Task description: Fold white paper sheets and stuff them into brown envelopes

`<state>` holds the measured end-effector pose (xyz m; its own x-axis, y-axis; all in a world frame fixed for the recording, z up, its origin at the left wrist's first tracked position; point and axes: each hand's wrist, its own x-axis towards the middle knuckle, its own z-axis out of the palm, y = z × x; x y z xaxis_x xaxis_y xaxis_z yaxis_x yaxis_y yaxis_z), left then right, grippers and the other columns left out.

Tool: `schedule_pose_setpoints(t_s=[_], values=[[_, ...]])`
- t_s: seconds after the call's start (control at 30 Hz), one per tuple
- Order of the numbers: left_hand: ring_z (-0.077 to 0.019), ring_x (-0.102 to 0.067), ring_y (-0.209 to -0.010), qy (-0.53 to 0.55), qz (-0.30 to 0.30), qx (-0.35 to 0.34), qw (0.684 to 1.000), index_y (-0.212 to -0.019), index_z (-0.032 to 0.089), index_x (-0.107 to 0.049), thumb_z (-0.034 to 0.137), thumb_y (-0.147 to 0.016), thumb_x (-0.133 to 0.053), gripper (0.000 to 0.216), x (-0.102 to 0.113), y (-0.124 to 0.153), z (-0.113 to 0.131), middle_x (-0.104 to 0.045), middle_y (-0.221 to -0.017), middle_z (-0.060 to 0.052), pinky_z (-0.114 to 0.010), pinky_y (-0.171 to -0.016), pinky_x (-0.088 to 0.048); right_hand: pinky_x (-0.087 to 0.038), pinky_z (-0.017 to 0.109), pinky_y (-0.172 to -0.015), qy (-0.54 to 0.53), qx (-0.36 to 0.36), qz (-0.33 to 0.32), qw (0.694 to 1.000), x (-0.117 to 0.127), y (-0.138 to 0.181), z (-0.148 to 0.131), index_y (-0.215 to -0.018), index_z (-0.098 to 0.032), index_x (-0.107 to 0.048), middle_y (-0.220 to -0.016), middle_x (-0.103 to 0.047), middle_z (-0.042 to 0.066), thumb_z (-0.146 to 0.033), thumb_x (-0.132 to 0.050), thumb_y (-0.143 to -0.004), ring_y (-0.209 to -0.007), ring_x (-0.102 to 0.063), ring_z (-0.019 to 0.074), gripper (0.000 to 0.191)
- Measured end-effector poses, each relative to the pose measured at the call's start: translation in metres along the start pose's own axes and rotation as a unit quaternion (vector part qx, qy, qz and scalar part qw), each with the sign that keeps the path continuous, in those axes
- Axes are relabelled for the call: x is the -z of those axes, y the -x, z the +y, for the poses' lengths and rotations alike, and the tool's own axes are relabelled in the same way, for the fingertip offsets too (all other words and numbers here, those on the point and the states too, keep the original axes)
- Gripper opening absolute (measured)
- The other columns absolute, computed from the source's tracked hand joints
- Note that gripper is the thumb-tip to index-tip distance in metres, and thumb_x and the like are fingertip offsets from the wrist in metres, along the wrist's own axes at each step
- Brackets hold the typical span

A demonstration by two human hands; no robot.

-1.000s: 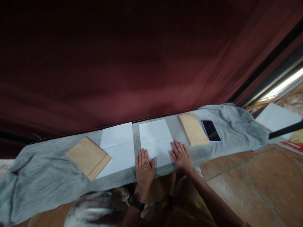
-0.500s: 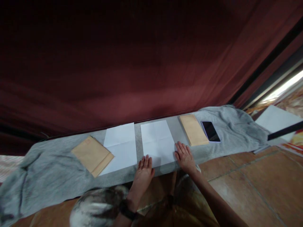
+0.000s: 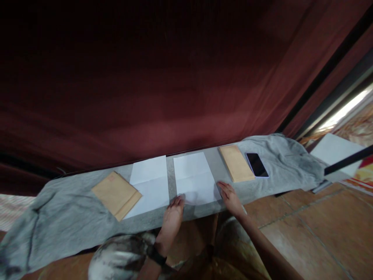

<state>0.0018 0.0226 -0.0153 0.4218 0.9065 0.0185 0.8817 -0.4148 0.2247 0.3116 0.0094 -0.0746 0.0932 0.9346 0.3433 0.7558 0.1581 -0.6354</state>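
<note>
A creased white sheet of paper (image 3: 194, 173) lies on the grey cloth in front of me, its near edge slightly raised and curved. At its near left corner, my left hand (image 3: 173, 212) has its fingers drawn together on the paper. My right hand (image 3: 230, 197) is at the sheet's right edge, fingers closed and pressed together against it. Left of this sheet is a second creased white sheet of paper (image 3: 151, 190), partly covered by a stack of brown envelopes (image 3: 115, 192). Another stack of brown envelopes (image 3: 236, 163) sits beyond my right hand.
A phone (image 3: 257, 165) lies right of the right-hand envelopes. Grey cloth (image 3: 65, 217) covers the long narrow surface, bunched at both ends. A dark red curtain-like surface (image 3: 175, 97) rises behind it. Tiled floor (image 3: 317, 225) shows at the lower right.
My hands have gone from lying flat at the sheet's near corners to fingers drawn in at its edges. The near edge of the paper has lifted a little. The view has shifted slightly.
</note>
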Motion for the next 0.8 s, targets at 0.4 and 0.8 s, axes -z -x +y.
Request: schedule_pose_setpoints(t_s=[0.4, 0.8], values=[[-0.0180, -0.073, -0.100, 0.319, 0.065, -0.050, 0.944, -0.108, 0.028, -0.074, 0.035, -0.098, -0.049, 0.028, 0.054, 0.022, -0.002, -0.077, -0.109, -0.002, -0.029, -0.092, -0.058, -0.042, 0.049, -0.114, -0.221, -0.071, 0.019, 0.973, 0.012, -0.010, -0.010, -0.141, -0.025, -0.056, -0.150, -0.053, 0.009, -0.027, -0.062, -0.082, -0.136, -0.051, 0.0268, 0.059], [-0.0234, -0.070, -0.102, 0.495, 0.161, 0.159, 0.839, -0.127, 0.020, -0.061, 0.041, -0.073, -0.074, 0.059, 0.004, -0.038, -0.018, -0.073, -0.116, -0.009, -0.036, -0.088, -0.056, -0.053, 0.044, -0.092, -0.014, -0.046, -0.003, 0.999, -0.009, -0.040, -0.016, -0.093, -0.021, -0.073, -0.096, -0.076, 0.010, -0.035, -0.050, -0.095, -0.095, -0.069, 0.0259, 0.027]])
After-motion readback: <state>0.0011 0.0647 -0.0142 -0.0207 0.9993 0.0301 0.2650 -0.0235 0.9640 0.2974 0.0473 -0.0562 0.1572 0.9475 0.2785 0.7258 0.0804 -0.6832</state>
